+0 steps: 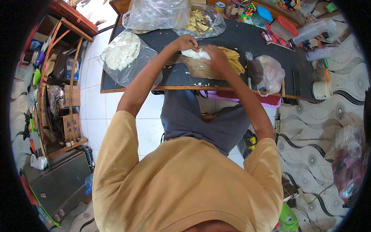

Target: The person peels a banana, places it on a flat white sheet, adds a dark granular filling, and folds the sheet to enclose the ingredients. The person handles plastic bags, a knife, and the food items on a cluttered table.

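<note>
Both my hands work over a wooden cutting board point(203, 70) on the dark table. Between them lies a soft white piece, like a thin dough wrapper point(196, 54), partly folded. My left hand point(187, 42) is closed, its fingertips pinching the wrapper's upper edge. At the other end my right hand point(216, 57) is closed around it, with its fingertips mostly hidden. Yellow strips, like sliced banana point(233, 58), are piled just right of my right hand. To the left, a stack of round white wrappers point(123, 51) rests on clear plastic.
Behind the board, a plastic bag point(212, 30) holds yellowish peels, beside another clear bag point(158, 15). A tied plastic bag point(269, 75) stands at right. Farther right are a red-lidded container point(285, 28) and a white tub point(322, 90). A wooden rack point(73, 89) stands left.
</note>
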### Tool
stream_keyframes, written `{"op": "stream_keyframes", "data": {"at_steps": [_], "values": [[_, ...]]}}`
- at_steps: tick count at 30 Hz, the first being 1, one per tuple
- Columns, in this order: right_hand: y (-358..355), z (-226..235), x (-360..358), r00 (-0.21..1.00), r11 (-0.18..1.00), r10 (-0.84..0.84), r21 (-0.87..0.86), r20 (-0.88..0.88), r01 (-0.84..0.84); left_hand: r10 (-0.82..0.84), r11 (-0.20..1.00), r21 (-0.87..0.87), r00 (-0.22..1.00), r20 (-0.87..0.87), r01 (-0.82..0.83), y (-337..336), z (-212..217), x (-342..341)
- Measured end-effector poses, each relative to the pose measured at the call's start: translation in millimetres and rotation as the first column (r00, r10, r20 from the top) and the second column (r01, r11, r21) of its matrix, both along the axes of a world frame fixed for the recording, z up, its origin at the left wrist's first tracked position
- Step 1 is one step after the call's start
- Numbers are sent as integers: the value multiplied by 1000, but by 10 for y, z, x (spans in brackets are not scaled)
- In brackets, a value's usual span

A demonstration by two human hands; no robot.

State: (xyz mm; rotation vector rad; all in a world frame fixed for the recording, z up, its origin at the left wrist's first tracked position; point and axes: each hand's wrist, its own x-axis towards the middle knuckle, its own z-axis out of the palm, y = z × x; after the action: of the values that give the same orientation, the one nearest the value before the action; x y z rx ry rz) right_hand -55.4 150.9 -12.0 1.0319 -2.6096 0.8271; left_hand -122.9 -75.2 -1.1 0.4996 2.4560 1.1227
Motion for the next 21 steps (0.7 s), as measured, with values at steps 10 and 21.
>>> {"op": "stream_keyframes", "data": {"at_steps": [10, 21], "values": [[-14, 145, -435, 906, 999, 24, 18, 424, -35, 4, 993, -89, 777, -630, -77, 111, 366, 712], [-42, 331, -342, 946, 992, -38, 125, 322, -3, -258, 959, -261, 707, -658, 107, -15, 88, 610]]}}
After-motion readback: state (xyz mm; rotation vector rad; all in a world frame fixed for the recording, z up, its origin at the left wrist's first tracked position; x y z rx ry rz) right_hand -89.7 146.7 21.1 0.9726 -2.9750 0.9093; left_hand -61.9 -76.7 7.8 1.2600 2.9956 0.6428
